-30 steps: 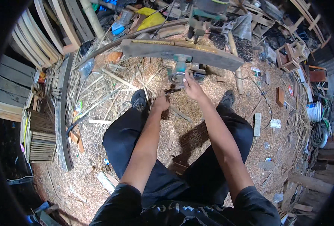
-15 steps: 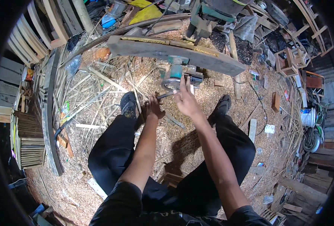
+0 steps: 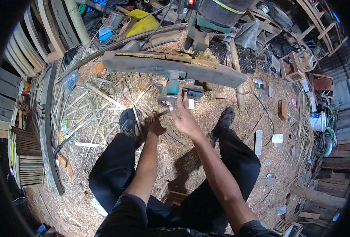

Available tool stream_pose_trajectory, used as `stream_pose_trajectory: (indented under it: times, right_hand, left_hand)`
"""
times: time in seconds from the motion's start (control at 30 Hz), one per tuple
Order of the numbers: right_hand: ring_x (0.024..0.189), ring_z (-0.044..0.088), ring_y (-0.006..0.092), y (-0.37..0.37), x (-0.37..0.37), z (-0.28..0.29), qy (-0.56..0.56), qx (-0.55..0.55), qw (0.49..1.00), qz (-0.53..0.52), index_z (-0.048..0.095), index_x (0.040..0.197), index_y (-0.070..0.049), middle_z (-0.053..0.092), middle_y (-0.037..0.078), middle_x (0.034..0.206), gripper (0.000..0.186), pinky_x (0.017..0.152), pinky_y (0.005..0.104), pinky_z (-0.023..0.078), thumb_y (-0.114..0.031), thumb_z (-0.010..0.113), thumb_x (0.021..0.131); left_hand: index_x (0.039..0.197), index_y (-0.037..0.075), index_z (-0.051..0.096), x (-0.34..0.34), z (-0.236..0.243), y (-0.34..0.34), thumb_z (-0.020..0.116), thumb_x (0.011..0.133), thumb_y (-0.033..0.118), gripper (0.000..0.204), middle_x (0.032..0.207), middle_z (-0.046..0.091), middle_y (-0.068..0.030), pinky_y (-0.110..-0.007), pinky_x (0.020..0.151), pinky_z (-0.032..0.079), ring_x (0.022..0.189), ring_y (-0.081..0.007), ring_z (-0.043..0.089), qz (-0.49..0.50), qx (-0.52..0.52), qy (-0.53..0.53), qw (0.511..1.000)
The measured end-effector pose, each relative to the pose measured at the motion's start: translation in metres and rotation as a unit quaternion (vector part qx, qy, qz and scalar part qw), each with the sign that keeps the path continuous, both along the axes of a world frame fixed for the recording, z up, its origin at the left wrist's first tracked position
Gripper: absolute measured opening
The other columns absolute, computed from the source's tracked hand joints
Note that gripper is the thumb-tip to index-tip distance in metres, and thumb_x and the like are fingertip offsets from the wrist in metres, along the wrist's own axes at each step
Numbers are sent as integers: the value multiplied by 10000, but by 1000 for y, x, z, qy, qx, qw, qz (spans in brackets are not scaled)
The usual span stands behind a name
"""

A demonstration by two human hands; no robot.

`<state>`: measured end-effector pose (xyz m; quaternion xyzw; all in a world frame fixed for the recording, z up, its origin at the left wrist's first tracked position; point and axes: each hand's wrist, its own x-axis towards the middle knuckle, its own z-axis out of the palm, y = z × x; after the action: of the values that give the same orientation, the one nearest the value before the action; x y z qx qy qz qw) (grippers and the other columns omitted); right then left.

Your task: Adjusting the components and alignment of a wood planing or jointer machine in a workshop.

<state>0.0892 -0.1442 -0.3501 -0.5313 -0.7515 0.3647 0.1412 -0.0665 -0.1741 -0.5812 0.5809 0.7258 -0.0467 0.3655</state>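
My right hand (image 3: 186, 120) is loosely spread, fingers extended, its tips over the near face of a green machine (image 3: 174, 85); firm contact cannot be confirmed. My left hand (image 3: 156, 125), lower and to the left, is curled at the end of a dark rod (image 3: 165, 112); I cannot tell whether it is closed around it. The machine sits just beyond both hands, its round rim facing me. Beyond it, a thick plank (image 3: 175, 71) runs crosswise. My shoes (image 3: 127, 121) flank the hands, on a shavings-covered floor (image 3: 206, 173). Far right of the grip: a white bucket (image 3: 318, 121).
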Motion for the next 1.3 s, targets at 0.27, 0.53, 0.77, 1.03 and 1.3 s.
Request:
stream_pose_trajectory:
  times: [0.27, 0.53, 0.77, 1.03, 1.3]
  right_hand:
    - [1418, 64, 482, -10, -25, 10, 76, 9, 997, -12, 55, 1519, -67, -20, 321, 1533, 715, 1153, 486, 206, -432, 380, 996]
    - [1458, 107, 314, 10, 17, -29, 172, -12, 985, -24, 190, 1513, -118, 100, 175, 1578, 580, 1181, 359, 114, -381, 354, 1023]
    - [1382, 340, 332, -2, 24, 19, 164, 33, 985, -39, 289, 1481, -88, 351, 214, 1486, 547, 1133, 351, 258, -352, 398, 1014]
    - [1065, 616, 255, 86, 101, 179, 364, 175, 894, -193, 547, 1236, 28, 621, 187, 1164, 445, 948, 351, 466, -339, 494, 988]
    - [1009, 635, 229, 207, 96, 367, 447, 242, 845, -164, 576, 1177, 36, 667, 171, 1051, 419, 822, 336, 499, -328, 527, 974]
  left_hand:
    - [1509, 11, 22, -53, -5, 0, 691, 732, 452, 1117, 1579, -39, -215, -457, 1179, 132, 1462, -369, -2, -36, -27, -8, 999]
    - [1487, -35, 93, -22, 111, 4, 608, 836, 203, 863, 1554, 129, -235, -417, 1180, 186, 1441, -386, 134, -11, 137, -109, 984]
    - [1470, -61, 167, -36, 225, 10, 597, 810, 107, 805, 1520, 179, -299, -393, 1181, 167, 1433, -398, 159, -50, 352, -140, 924]
    - [1466, -38, 218, 23, 455, 92, 565, 909, 251, 717, 1513, 236, -278, -434, 1154, 209, 1421, -392, 220, -116, 654, -145, 733]
    - [1247, 90, 572, 73, 593, 196, 592, 886, 360, 452, 1431, 424, -184, -529, 1101, 263, 1350, -339, 364, -91, 778, 10, 621]
